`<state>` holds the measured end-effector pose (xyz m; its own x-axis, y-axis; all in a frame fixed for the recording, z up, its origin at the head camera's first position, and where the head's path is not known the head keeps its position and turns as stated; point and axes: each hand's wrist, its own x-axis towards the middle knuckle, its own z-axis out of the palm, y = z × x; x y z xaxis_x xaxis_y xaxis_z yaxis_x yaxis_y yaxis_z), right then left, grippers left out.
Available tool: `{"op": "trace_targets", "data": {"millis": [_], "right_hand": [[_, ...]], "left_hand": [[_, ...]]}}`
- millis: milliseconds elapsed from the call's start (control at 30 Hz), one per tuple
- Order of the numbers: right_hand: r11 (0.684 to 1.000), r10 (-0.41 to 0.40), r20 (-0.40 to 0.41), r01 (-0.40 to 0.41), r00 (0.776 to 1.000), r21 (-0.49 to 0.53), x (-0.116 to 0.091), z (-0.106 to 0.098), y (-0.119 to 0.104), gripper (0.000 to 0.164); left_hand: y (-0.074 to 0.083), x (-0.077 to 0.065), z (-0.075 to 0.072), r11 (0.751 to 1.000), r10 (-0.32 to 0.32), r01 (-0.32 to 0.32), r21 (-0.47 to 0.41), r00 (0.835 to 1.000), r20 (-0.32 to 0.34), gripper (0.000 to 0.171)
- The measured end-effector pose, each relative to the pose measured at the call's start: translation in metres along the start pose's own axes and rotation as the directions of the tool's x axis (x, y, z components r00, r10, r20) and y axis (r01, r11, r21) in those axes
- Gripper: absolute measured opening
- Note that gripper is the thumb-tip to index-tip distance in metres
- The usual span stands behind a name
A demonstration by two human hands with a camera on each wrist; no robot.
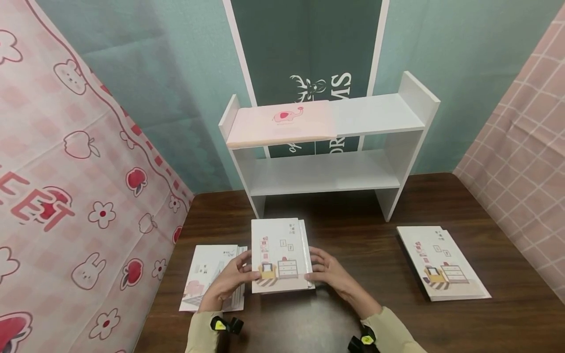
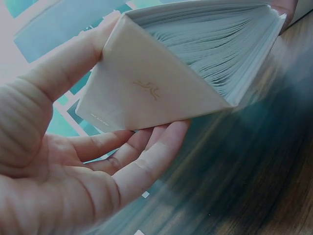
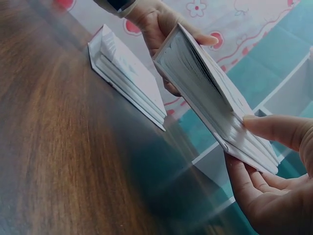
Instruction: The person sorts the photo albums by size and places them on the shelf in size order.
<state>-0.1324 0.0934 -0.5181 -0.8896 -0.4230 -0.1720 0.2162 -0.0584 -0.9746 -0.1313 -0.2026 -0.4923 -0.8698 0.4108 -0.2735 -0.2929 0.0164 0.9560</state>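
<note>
White book (image 1: 275, 245) between hands (image 1: 228, 281) (image 1: 334, 277), gripped from both sides, above wooden table (image 1: 362, 245).

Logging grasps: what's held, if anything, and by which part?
A white rectangular hardcover book with furniture artwork, by its opposite side edges: left hand at one, right hand at the other.

left-side album (image 1: 202, 268) partly behind left hand (image 1: 228, 281), lettering (image 1: 341, 81) partly behind shelf (image 1: 326, 172), title (image 1: 292, 229) on held album (image 1: 273, 233) illegibly small
</note>
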Motion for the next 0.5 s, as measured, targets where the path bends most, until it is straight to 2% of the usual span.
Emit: {"op": "trace_targets", "data": {"millis": [500], "right_hand": [[0.999, -0.026, 0.005, 0.027, 1.000, -0.024, 0.0041, -0.0008, -0.0081, 0.078]], "left_hand": [[0.0058, 0.0027, -0.0022, 1.000, 0.019, -0.019, -0.004, 1.000, 0.006, 0.082]]}}
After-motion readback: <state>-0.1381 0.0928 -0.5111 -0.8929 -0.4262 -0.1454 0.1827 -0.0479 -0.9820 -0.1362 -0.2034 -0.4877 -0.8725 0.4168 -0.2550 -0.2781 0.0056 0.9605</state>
